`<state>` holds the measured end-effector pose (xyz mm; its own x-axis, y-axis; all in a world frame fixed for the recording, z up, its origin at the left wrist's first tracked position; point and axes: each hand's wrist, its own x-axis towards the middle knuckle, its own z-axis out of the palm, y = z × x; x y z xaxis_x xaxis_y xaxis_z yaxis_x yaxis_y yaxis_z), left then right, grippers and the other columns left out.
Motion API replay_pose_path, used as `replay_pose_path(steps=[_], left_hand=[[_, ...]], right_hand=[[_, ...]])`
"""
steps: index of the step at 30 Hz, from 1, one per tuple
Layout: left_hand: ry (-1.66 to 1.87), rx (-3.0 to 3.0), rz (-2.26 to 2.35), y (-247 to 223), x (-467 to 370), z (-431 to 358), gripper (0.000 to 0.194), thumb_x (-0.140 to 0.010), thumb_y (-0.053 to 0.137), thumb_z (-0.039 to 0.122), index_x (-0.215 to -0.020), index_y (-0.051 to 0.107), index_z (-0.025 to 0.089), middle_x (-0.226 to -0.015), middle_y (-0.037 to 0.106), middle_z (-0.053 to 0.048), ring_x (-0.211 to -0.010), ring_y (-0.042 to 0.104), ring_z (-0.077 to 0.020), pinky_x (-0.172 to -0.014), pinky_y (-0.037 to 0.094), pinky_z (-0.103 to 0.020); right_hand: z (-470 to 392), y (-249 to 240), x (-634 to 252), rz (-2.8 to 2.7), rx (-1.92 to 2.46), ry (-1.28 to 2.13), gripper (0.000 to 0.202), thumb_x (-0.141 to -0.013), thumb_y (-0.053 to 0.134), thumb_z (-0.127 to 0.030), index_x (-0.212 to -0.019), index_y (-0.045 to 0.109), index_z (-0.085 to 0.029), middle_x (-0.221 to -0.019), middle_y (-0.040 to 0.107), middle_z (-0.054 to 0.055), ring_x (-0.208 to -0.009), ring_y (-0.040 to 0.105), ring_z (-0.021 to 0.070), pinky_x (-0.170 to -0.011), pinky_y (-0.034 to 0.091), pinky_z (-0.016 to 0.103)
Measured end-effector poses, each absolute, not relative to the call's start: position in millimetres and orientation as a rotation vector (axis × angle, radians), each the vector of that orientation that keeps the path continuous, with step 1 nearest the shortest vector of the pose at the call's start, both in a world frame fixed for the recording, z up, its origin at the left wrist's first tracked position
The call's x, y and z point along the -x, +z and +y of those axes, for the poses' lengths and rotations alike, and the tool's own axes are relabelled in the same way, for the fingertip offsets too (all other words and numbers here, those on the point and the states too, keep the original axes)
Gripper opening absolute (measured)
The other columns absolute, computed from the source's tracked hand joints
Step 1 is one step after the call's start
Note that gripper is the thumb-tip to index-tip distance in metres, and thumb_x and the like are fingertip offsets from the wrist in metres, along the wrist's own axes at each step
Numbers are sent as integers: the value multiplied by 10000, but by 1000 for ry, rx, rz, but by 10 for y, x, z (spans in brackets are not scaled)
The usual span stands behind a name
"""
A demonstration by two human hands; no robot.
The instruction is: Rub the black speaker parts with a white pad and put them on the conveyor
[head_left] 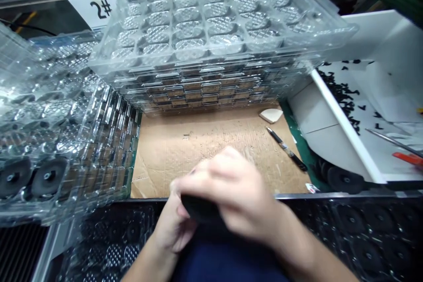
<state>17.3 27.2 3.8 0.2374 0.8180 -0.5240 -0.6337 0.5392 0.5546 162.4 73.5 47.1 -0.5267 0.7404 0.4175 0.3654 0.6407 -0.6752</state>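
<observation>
Both hands meet low in the middle of the head view, close to my body, around a black rounded part (201,209) that is mostly covered. My left hand (173,224) grips it from the left, fingers curled. Over its top and right side lies my right hand (236,187), smeared by motion, with its fingers bent round the part. Just beyond the hands is a cardboard sheet (198,141), with a pen (287,150) and a pale wedge-shaped piece (271,115) on its right side.
Clear plastic trays (211,22) are stacked at the back, and another stack (66,119) stands left, holding black discs (49,176). At right, a white bin (346,128) contains small black pieces (343,97) and a red-handled tool (408,157). More black discs (370,253) sit in a tray at lower right.
</observation>
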Motion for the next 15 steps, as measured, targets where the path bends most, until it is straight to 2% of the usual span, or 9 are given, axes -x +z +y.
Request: replay_pose_path(steps=[3,5,9,12,15], left_hand=[[1073,-189,822,-7,-120,289,526,-509,806,362,-1014,678,291,-1074,699,-15,-896,668,-198,-797,512,-237],[1106,-139,807,-30,-85,298,554,-513,793,385,-1045,659,310,-1114,687,-25,-907,670,-194,-814,514,-239],[1114,-96,826,-61,-49,331,575,-531,778,383,-1084,639,308,-1080,699,-40,-920,665,-195,-783,525,-230],[1093,-90,822,-73,-68,365,549,-550,774,364,-1079,642,307,-1078,696,-34,-914,665,-189,-778,525,-225],[1099,-99,808,-67,-112,384,552,-532,782,369,-1063,650,298,-1081,691,-24,-935,655,-184,-783,517,-209]], right_hand=[[823,155,-1729,-1980,1300,759,245,-892,440,-148,-1031,633,-209,-935,675,27,-844,591,155,-740,387,294],[762,-125,-1776,-1933,1432,850,236,-893,467,-187,-1060,628,-227,-961,673,34,-861,598,167,-751,417,301],[465,-558,-1773,-1960,1377,1025,197,-868,504,-203,-979,663,-242,-832,691,10,-750,629,154,-675,476,274],[387,-490,-1752,-1883,1440,1021,176,-868,506,-205,-950,660,-217,-800,683,14,-695,626,145,-601,482,249],[470,-111,-1664,-1677,1502,890,211,-897,468,-213,-1057,604,-224,-982,661,32,-817,618,145,-641,486,245]])
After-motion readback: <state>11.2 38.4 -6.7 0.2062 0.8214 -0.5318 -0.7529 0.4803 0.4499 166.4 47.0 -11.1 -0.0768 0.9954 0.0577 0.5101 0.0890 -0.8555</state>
